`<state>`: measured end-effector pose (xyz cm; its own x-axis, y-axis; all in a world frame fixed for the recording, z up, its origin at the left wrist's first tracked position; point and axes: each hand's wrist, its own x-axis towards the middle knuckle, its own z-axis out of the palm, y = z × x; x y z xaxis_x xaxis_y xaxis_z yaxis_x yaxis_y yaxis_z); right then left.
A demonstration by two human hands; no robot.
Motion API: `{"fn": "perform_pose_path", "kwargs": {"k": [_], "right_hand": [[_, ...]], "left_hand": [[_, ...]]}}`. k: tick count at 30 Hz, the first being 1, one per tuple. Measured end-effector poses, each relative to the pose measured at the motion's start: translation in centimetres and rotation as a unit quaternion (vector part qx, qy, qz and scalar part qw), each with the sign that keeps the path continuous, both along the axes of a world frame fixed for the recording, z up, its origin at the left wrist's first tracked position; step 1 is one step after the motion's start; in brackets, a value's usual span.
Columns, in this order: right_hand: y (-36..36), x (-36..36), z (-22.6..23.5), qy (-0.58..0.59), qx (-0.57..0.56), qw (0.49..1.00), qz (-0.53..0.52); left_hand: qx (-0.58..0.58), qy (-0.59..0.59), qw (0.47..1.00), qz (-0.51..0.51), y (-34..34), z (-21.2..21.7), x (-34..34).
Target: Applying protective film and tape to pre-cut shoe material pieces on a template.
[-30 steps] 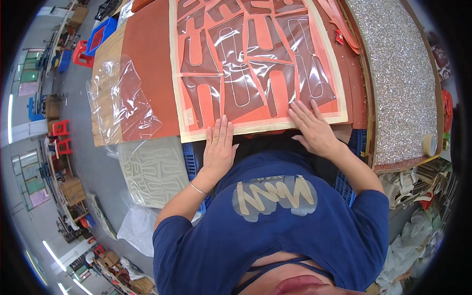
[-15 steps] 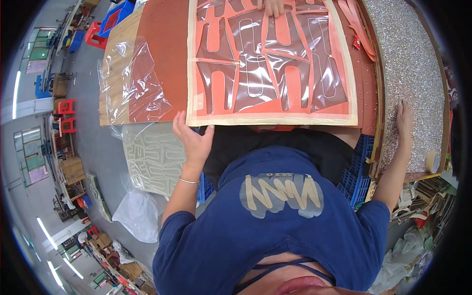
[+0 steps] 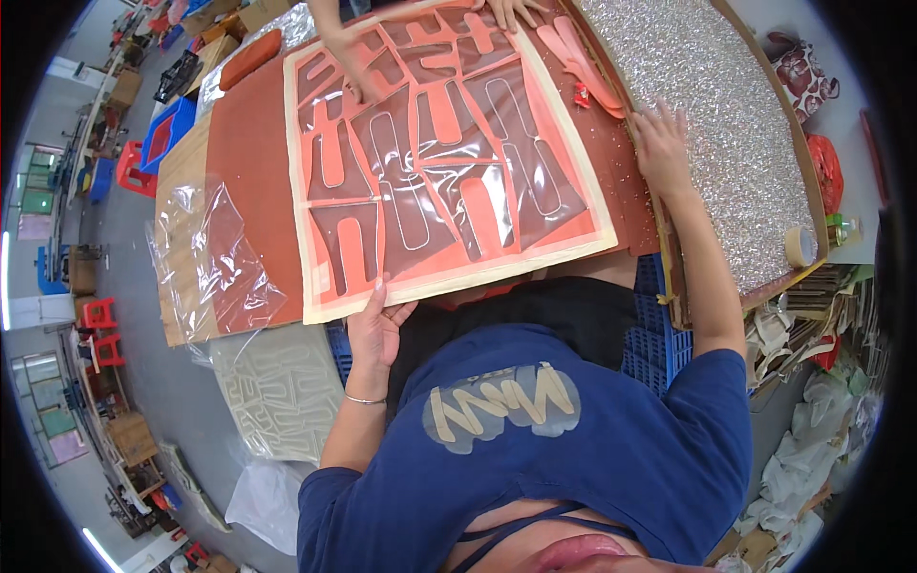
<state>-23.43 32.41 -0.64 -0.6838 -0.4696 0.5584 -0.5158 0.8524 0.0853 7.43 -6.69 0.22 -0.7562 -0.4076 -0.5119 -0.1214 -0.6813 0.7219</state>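
Observation:
A framed salmon-pink cut-out sheet with clear film over dark shapes and cream tape round its border lies on the red-brown board. My left hand grips its near edge, thumb on top and fingers partly hidden beneath. My right hand rests open, fingers spread, at the left border of a silver glitter sheet. Across the table, another person's hand presses on the cut-out sheet's upper left. A further hand lies at its far edge.
Crumpled clear film covers the left board's corner. Pink strips and a small red item lie between the two sheets. A tape roll sits on the glitter sheet. Blue crates stand below the table edge.
The view has shifted, and the framed sheet now appears tilted. My right hand has moved farther away, to the glitter sheet's left border. Another hand has appeared on the cut-out sheet.

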Motion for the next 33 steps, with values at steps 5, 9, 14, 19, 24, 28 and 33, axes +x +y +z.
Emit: {"fn": "perform_pose_path", "kwargs": {"k": [5,9,14,19,24,28,33], "right_hand": [[-3.2,-3.7,-1.0,0.017,0.068,0.998,-0.006],[-3.4,-5.2,-0.7,-0.044,0.156,0.987,-0.020],[-3.8,-4.7,0.4,0.045,0.010,0.997,0.065],[-2.8,-4.2,0.2,-0.025,-0.125,0.992,0.019],[-4.3,2.0,1.6,0.068,-0.189,0.937,0.285],[-7.5,11.2,1.9,0.003,-0.106,0.853,0.511],[-11.0,15.0,3.7,-0.070,-0.053,0.814,0.575]], "left_hand": [[0.000,0.006,1.000,-0.003,0.9,-1.4,-1.2],[0.002,-0.022,1.000,0.019,0.1,-2.3,-1.5],[-0.053,-0.059,0.997,-0.011,-1.4,-1.2,-1.5],[-0.260,-0.205,0.935,-0.128,-2.1,-1.3,-1.7],[0.049,-0.132,0.905,-0.402,-4.5,0.8,-0.1],[0.081,0.004,0.911,-0.404,3.6,4.2,-3.2],[-0.021,0.073,0.938,-0.339,9.4,0.9,-10.7]]}}
